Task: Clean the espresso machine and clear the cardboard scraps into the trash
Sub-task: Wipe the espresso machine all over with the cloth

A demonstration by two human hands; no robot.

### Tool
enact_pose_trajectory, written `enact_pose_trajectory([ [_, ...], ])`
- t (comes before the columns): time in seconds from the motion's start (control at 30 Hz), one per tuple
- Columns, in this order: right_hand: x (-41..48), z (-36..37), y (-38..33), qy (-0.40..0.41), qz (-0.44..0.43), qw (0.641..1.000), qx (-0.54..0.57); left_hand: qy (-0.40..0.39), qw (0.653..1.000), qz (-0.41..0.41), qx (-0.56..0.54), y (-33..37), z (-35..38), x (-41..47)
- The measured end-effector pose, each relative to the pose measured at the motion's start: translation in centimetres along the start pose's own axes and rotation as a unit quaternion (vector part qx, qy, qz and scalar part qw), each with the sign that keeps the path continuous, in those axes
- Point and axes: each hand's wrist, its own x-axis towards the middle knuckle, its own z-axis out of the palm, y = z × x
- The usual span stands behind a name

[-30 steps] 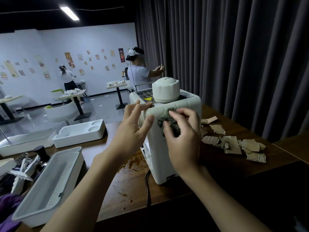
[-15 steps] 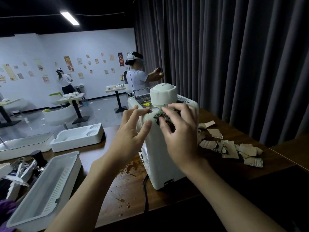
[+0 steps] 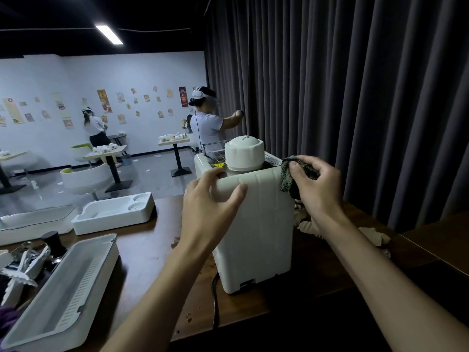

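One espresso machine (image 3: 256,224) | left hand (image 3: 205,209) grips top | right hand (image 3: 322,189) pinches cloth (image 3: 286,180) at corner

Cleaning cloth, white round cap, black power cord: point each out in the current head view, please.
cleaning cloth (image 3: 286,183): head view, on its lower hanging fold.
white round cap (image 3: 244,156): head view, on its front side wall.
black power cord (image 3: 215,301): head view, on its lower straight stretch.
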Motion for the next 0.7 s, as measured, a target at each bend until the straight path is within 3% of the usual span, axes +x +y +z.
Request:
enact_pose_trajectory([
  [0.1,-2.2,0.1,-1.3,-0.013,-0.027,0.999,-0.015,-0.015,0.999,-0.014,-0.045,-1.4,-1.4,1.5],
  [0.27,-4.9,0.4,-3.0,-0.085,-0.078,0.993,-0.026,-0.120,0.990,-0.040,-0.060,-2.6,-4.5,4.0],
  [0.37,-2.0,0.3,-2.8,-0.072,-0.051,0.996,-0.020,-0.065,0.997,0.005,0.045,-1.2,-4.0,3.7],
  [0.47,1.8,0.7,-2.4,-0.121,-0.028,0.992,-0.032,0.017,0.990,0.051,0.130,1.8,-2.3,2.5],
  [0.7,9.4,1.9,-1.6,-0.233,-0.031,0.970,-0.069,0.081,0.983,-0.019,0.166,3.9,1.5,3.7],
])
